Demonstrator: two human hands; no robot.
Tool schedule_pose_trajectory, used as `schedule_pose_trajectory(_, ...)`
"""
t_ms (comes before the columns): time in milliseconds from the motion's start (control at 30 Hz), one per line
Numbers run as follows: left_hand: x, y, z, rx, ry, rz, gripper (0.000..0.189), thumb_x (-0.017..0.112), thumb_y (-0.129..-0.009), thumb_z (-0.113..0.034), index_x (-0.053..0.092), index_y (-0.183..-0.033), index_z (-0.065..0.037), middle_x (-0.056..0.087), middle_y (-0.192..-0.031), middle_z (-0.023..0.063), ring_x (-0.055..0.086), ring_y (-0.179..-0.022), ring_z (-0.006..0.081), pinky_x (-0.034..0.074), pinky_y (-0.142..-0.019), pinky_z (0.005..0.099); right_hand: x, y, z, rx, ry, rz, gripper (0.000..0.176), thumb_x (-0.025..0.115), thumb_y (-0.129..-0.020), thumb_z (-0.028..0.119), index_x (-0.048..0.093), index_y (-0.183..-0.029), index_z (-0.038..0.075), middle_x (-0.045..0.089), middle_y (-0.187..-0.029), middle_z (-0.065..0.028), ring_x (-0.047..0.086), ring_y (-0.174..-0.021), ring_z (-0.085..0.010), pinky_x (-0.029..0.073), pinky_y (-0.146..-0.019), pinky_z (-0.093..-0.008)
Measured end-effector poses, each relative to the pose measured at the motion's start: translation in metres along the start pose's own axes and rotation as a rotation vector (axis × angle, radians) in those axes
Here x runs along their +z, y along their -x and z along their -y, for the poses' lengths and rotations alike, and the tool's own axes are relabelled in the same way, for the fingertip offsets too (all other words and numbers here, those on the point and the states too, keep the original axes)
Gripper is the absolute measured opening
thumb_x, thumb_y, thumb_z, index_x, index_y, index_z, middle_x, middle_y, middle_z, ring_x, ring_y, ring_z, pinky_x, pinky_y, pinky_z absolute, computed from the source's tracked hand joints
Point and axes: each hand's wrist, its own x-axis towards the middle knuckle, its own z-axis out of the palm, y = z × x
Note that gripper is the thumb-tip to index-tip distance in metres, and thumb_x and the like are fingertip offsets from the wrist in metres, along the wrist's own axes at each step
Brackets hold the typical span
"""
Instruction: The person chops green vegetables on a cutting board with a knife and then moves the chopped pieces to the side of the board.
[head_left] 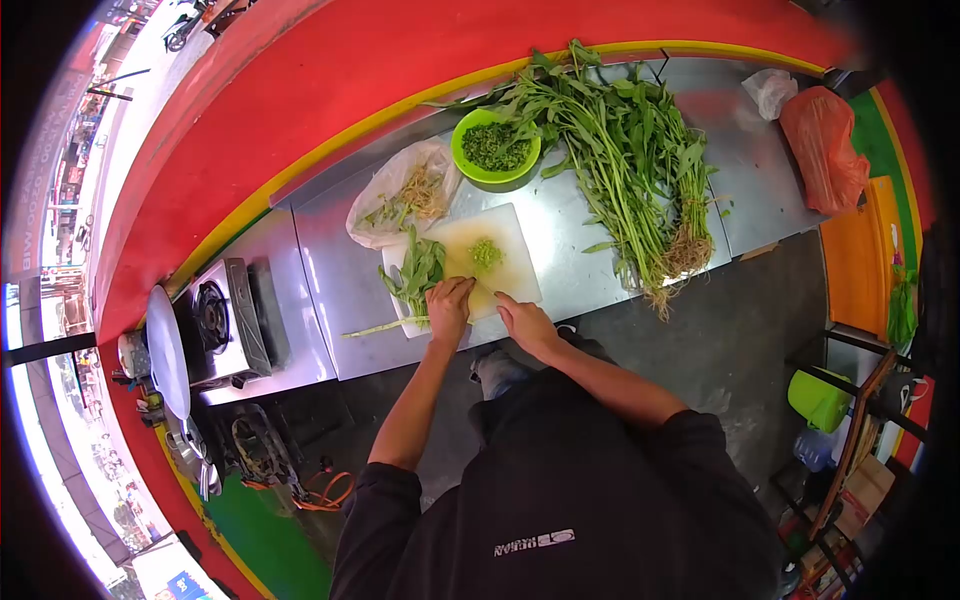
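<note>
A white cutting board (pixel 515 255) lies on the metal counter, with a small pile of chopped green pieces (pixel 485 257) near its middle. My left hand (pixel 449 303) is closed at the board's lower part, beside a bunch of green leaves (pixel 416 270) on the board's left side. My right hand (pixel 525 325) is closed at the board's lower right edge. Something thin runs between the two hands, too small to make out. A thin pale green stalk (pixel 385 327) crosses the lower left edge of the board. What each hand holds is hidden by the fingers.
A green bowl (pixel 470 170) of chopped greens stands behind the board, a plastic bag (pixel 375 205) with roots at its left. Leafy stems with roots (pixel 610 170) cover the counter at right. A gas stove (pixel 225 320) is far left, a red bag (pixel 825 145) far right.
</note>
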Motion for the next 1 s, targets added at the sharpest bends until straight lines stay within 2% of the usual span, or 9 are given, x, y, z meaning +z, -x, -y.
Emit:
schedule_pose_trajectory(100, -0.001, -0.003, 0.001, -0.018, 0.025, 0.005, 0.014, 0.075, -0.086, -0.008, 0.079, -0.099, -0.010, 0.074, -0.096, 0.0024, 0.066, -0.087, 0.0231, 0.044, -0.080, 0.0385, -0.006, 0.007, 0.004, -0.009, -0.037, -0.036, 0.031, 0.055, -0.104, 0.026, 0.060, -0.127, 0.007, 0.068, -0.075, -0.0262, 0.068, -0.071, -0.0478, 0.054, -0.065, -0.0580)
schedule_pose_trajectory(300, 0.002, -0.003, -0.001, -0.026, 0.000, -0.014, 0.011, 0.075, -0.086, -0.009, 0.079, -0.096, -0.011, 0.074, -0.096, 0.0020, 0.067, -0.087, 0.0230, 0.044, -0.082, 0.0386, -0.012, 0.012, 0.004, 0.003, -0.029, 0.021, 0.031, 0.055, -0.103, 0.025, 0.059, -0.128, 0.007, 0.068, -0.074, -0.0262, 0.067, -0.071, -0.0486, 0.054, -0.066, -0.0581)
schedule_pose_trajectory(367, 0.002, -0.002, 0.000, -0.022, -0.005, -0.021, 0.011, 0.075, -0.086, -0.009, 0.079, -0.096, -0.011, 0.074, -0.096, 0.0019, 0.067, -0.087, 0.0229, 0.044, -0.082, 0.0385, -0.015, 0.013, 0.007, 0.048, -0.030, 0.055, 0.035, 0.056, -0.103, 0.023, 0.059, -0.132, 0.005, 0.069, -0.079, -0.0281, 0.067, -0.075, -0.0497, 0.053, -0.067, -0.0594)
schedule_pose_trajectory(500, 0.003, -0.002, -0.002, -0.034, -0.018, -0.025, 0.012, 0.076, -0.086, -0.009, 0.079, -0.097, -0.011, 0.075, -0.097, 0.0019, 0.067, -0.087, 0.0230, 0.044, -0.083, 0.0382, -0.014, 0.014, 0.007, 0.042, -0.061, 0.064, 0.034, 0.056, -0.103, 0.023, 0.059, -0.132, 0.006, 0.069, -0.079, -0.0284, 0.067, -0.076, -0.0501, 0.053, -0.068, -0.0598)
schedule_pose_trajectory(567, 0.003, -0.002, -0.002, -0.033, -0.018, -0.023, 0.012, 0.076, -0.085, -0.009, 0.079, -0.097, -0.011, 0.075, -0.097, 0.0018, 0.067, -0.088, 0.0231, 0.044, -0.083, 0.0381, -0.012, 0.015, 0.006, 0.034, -0.035, 0.031, 0.031, 0.054, -0.104, 0.025, 0.060, -0.128, 0.007, 0.069, -0.076, -0.0258, 0.067, -0.071, -0.0484, 0.054, -0.066, -0.0592)
schedule_pose_trajectory(767, 0.004, -0.001, -0.001, -0.012, -0.018, -0.017, 0.012, 0.076, -0.085, -0.009, 0.079, -0.096, -0.011, 0.075, -0.098, 0.0013, 0.067, -0.088, 0.0232, 0.044, -0.083, 0.0375, -0.007, 0.003, 0.005, 0.048, -0.013, 0.057, 0.032, 0.055, -0.104, 0.024, 0.059, -0.131, 0.006, 0.069, -0.079, -0.0282, 0.067, -0.076, -0.0503, 0.053, -0.068, -0.0593)
schedule_pose_trajectory(1000, 0.000, -0.006, 0.002, -0.008, -0.032, -0.010, 0.011, 0.076, -0.085, -0.010, 0.079, -0.095, -0.014, 0.074, -0.096, -0.0003, 0.067, -0.088, 0.0214, 0.043, -0.084, 0.0366, -0.011, 0.010, 0.005, 0.031, -0.034, 0.047, 0.032, 0.054, -0.104, 0.024, 0.058, -0.131, 0.005, 0.069, -0.079, -0.0279, 0.067, -0.075, -0.0499, 0.054, -0.069, -0.0589)
